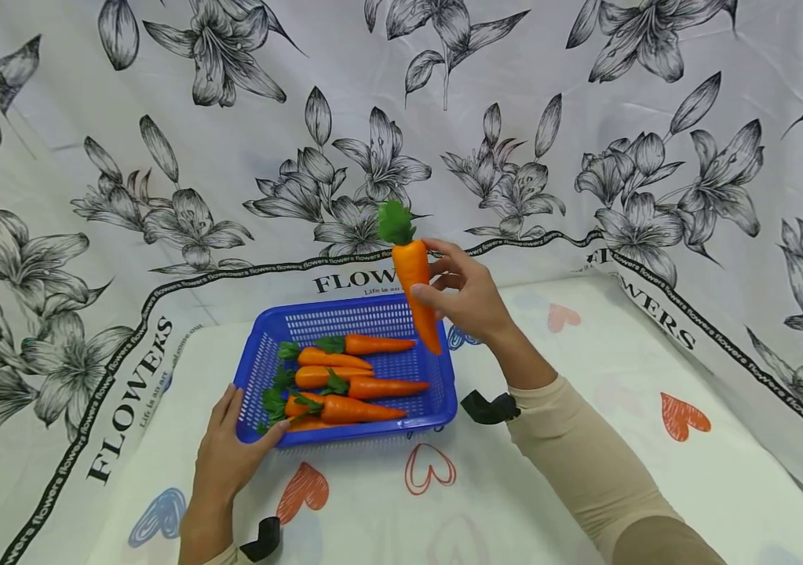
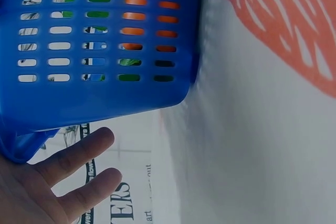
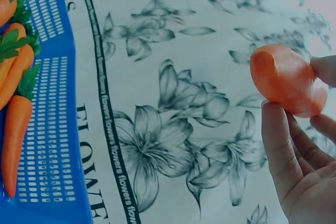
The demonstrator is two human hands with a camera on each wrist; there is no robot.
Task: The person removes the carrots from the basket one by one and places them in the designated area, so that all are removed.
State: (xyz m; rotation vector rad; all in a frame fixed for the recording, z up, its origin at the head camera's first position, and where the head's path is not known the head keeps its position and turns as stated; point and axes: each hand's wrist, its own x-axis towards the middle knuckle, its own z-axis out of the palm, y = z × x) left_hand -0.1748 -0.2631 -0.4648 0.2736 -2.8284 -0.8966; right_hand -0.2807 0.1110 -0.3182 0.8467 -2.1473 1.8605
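My right hand (image 1: 468, 294) holds an orange carrot (image 1: 413, 278) with a green leafy top, thumb on one side and fingers on the other. The carrot is upright, slightly tilted, tip down over the right part of a blue plastic basket (image 1: 452, 369). The right wrist view shows that carrot (image 3: 286, 80) end-on, its leaves out of sight. Several more carrots (image 1: 362, 410) lie in the basket, leafy ends to the left. My left hand (image 1: 231, 451) is at the basket's front left corner, thumb by the front rim; two straight fingers (image 2: 84, 150) show beside the basket wall.
The basket stands on a white cloth (image 1: 514, 486) printed with red and blue hearts. Behind and at the sides hangs a white curtain (image 1: 344, 47) with black flower drawings and a lettered black band. A black strap piece (image 1: 489, 408) sits at my right wrist.
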